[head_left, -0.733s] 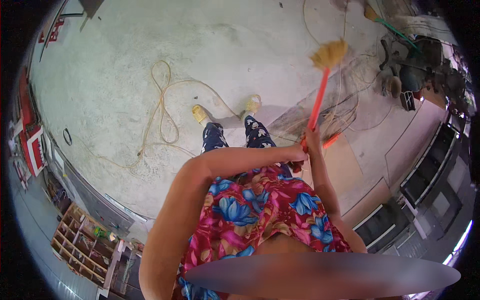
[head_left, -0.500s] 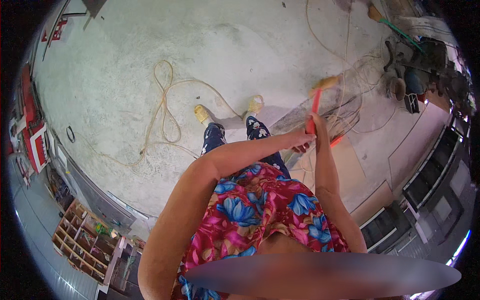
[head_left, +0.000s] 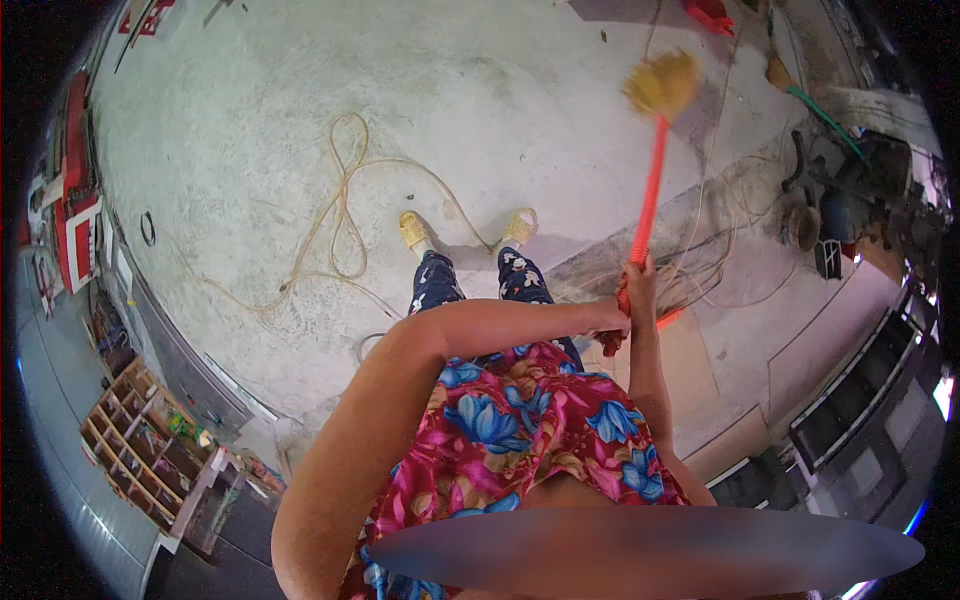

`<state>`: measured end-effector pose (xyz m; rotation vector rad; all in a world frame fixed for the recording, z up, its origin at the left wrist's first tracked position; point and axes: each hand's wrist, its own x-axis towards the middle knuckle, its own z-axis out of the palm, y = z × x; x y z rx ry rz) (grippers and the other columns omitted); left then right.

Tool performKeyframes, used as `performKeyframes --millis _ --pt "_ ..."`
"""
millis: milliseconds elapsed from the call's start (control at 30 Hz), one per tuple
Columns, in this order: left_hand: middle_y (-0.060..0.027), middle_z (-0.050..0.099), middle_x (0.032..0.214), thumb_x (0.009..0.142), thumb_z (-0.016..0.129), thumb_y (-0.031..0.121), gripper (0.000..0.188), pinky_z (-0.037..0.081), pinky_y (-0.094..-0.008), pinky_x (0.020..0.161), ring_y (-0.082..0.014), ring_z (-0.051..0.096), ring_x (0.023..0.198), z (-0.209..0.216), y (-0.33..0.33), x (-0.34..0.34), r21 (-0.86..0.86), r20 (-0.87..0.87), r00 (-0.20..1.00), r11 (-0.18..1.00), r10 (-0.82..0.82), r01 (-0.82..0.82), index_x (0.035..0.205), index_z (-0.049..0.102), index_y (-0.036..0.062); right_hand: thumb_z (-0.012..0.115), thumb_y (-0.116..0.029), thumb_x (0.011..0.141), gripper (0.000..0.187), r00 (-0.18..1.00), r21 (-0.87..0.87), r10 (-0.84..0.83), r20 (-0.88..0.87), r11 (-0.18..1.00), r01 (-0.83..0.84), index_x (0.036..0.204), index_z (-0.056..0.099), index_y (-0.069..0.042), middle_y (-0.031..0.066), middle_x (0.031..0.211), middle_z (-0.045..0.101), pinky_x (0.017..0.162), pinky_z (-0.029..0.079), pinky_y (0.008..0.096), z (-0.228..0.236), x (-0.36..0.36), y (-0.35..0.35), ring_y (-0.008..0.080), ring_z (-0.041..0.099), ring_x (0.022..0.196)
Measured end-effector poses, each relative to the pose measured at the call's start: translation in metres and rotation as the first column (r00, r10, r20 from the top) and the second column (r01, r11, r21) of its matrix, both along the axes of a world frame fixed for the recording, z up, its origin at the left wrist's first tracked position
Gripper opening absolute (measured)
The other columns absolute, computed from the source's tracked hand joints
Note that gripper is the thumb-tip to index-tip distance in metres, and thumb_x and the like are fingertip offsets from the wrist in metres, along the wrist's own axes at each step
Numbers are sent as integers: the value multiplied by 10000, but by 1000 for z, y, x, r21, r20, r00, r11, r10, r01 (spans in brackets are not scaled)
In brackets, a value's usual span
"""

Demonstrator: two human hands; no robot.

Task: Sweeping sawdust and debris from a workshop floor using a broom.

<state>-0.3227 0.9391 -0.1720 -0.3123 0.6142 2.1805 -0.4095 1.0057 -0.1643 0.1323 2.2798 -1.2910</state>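
Note:
Both of my hands are wrapped round the red handle of a broom (head_left: 650, 190). My left hand (head_left: 608, 318) reaches across my body and grips near the handle's end. Just above it, my right hand (head_left: 640, 282) closes round the handle a little farther up. Away from me the broom stretches out, its tan bristle head (head_left: 662, 85) fanned over the concrete floor, slightly blurred. Whether the bristles touch the floor I cannot tell.
A pale hose (head_left: 345, 200) lies looped left of my feet, and more cords (head_left: 730, 215) coil at right. Another broom with a green handle (head_left: 825, 122) lies near clutter. A red object (head_left: 710, 14) is at the far edge. A wooden compartment shelf (head_left: 145, 440) stands at lower left.
The broom head has swung farther away from me, and more of the red handle shows. Both hands have stayed on the handle. The red object at the far edge has come into view.

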Motion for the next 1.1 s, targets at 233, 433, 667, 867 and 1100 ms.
performKeyframes --millis 233,433,667,867,1100 --pt "-20 390 461 677 517 224 184 264 -270 310 -125 377 356 -12 -34 -100 -366 -28 948 879 318 -305 608 455 66 459 -187 662 151 968 -124 75 241 991 -46 611 455 -45 36 494 442 354 322 306 -22 -97 -11 160 423 397" --pt "-14 380 468 700 522 250 215 284 -273 312 -121 353 348 -28 -98 -88 -262 37 767 746 641 -612 625 460 58 494 -142 666 125 914 161 355 198 908 -387 604 487 -34 62 505 480 388 395 312 -94 -140 -124 176 468 415" --pt "-46 475 504 669 529 187 182 329 -255 319 -132 437 363 -31 -110 -51 -355 -12 644 599 765 -718 667 500 6 492 -49 711 222 812 -195 464 353 886 -421 923 426 -37 14 555 439 338 374 247 -57 -70 -183 103 419 398" --pt "-73 494 528 657 539 169 175 386 -283 359 -153 483 411 -20 -42 -33 -368 -62 686 622 725 -691 682 495 2 486 -55 728 274 894 -78 403 196 915 -395 979 378 -41 12 561 431 342 371 217 -20 -45 -110 86 422 405" --pt "-69 476 486 613 612 170 201 336 -288 303 -145 412 326 -49 -120 -3 -417 216 765 766 607 -490 582 509 0 516 -121 684 170 894 114 208 397 955 -273 561 483 -8 74 516 493 391 401 292 -80 -26 -145 170 474 424"
